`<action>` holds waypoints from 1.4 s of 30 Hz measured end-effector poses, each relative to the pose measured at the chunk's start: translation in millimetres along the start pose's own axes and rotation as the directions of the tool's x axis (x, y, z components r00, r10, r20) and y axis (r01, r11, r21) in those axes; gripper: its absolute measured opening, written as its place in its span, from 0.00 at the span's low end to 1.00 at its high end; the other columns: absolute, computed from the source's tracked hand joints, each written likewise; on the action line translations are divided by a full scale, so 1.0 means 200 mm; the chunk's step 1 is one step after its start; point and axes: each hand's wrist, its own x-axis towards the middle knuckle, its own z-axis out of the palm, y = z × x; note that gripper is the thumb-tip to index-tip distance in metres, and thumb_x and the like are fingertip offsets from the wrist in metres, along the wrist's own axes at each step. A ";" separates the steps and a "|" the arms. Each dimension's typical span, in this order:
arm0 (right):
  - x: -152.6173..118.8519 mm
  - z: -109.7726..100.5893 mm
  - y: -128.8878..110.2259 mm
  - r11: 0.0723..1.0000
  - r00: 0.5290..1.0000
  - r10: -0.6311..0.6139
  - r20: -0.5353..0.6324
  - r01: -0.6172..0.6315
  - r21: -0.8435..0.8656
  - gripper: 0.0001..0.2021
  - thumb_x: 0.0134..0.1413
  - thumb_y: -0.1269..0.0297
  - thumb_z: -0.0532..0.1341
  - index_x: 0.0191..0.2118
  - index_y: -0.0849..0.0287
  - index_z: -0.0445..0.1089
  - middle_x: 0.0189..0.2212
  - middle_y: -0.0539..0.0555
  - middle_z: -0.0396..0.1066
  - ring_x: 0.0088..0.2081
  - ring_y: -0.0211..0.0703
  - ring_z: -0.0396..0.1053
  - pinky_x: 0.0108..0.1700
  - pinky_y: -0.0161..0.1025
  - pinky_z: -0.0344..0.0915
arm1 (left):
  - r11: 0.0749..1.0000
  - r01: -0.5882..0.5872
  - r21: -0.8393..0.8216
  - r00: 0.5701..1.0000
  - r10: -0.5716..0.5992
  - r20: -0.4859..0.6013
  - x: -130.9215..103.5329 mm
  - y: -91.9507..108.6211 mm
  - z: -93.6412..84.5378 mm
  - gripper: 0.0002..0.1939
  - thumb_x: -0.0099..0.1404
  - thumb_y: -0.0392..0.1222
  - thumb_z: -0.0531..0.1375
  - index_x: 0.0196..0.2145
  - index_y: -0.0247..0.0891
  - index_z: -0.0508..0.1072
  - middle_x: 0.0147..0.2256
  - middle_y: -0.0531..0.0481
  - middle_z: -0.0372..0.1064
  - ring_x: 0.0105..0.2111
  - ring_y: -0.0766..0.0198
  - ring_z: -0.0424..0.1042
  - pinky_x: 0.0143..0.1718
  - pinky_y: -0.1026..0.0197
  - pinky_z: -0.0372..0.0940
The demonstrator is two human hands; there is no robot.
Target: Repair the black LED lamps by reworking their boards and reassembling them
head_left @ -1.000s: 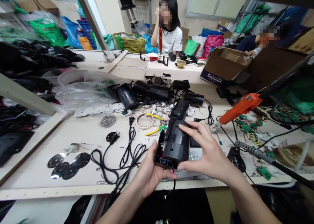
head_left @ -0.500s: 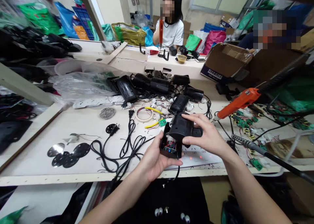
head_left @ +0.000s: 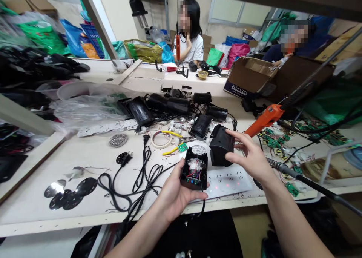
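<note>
My left hand holds an open black housing near the table's front edge. Inside it a motor, red wires and a small board with coloured parts show, and a round perforated disc sits at its far end. A black cord hangs from its near side. My right hand grips a black cover by its right side, fingers on top and thumb below. The cover is tilted and apart from the housing, just to its right. Beneath them lies a white power strip with red lights.
An orange electric screwdriver and a soldering iron lie at the right near green circuit boards. Black housings are piled behind. Cords and black discs are at the left. Two people sit across the table.
My right hand has lifted the cover off the housing and moved it to the right, exposing the inside. The view has shifted slightly. One person across has lowered their head.
</note>
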 end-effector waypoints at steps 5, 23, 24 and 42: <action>0.00 0.03 0.02 0.994 0.999 -0.024 -0.040 0.019 -0.107 0.30 0.44 0.50 0.69 0.55 0.48 0.68 0.51 0.56 0.63 0.54 0.54 0.63 0.53 0.52 0.67 | 0.998 0.042 -0.041 0.999 -0.043 -0.030 0.00 0.03 0.00 0.23 0.72 0.52 0.47 0.52 0.29 0.65 0.33 0.39 0.75 0.28 0.50 0.78 0.21 0.57 0.74; 0.02 0.05 0.07 0.974 1.000 0.000 -0.008 -0.002 -0.226 0.31 0.43 0.50 0.69 0.56 0.49 0.68 0.51 0.56 0.63 0.55 0.56 0.62 0.57 0.58 0.63 | 0.982 0.149 -0.119 0.985 -0.158 -0.071 0.00 0.09 0.01 0.26 0.73 0.52 0.44 0.56 0.29 0.63 0.32 0.38 0.74 0.27 0.50 0.78 0.20 0.59 0.73; 0.02 0.05 0.06 0.976 1.000 0.005 -0.006 -0.007 -0.220 0.31 0.43 0.51 0.69 0.56 0.48 0.67 0.51 0.56 0.63 0.55 0.56 0.62 0.56 0.58 0.63 | 0.983 0.145 -0.113 0.986 -0.153 -0.072 0.00 0.09 0.01 0.26 0.73 0.52 0.45 0.56 0.30 0.62 0.33 0.39 0.74 0.27 0.50 0.78 0.20 0.58 0.73; 0.01 0.21 -0.17 0.951 0.942 -0.133 0.308 0.209 -0.230 0.37 0.35 0.50 0.75 0.56 0.46 0.68 0.54 0.56 0.60 0.57 0.56 0.60 0.60 0.55 0.59 | 0.997 0.012 -0.073 0.999 -0.014 -0.030 0.02 0.04 0.03 0.20 0.73 0.46 0.46 0.51 0.29 0.68 0.34 0.39 0.75 0.24 0.59 0.74 0.21 0.53 0.75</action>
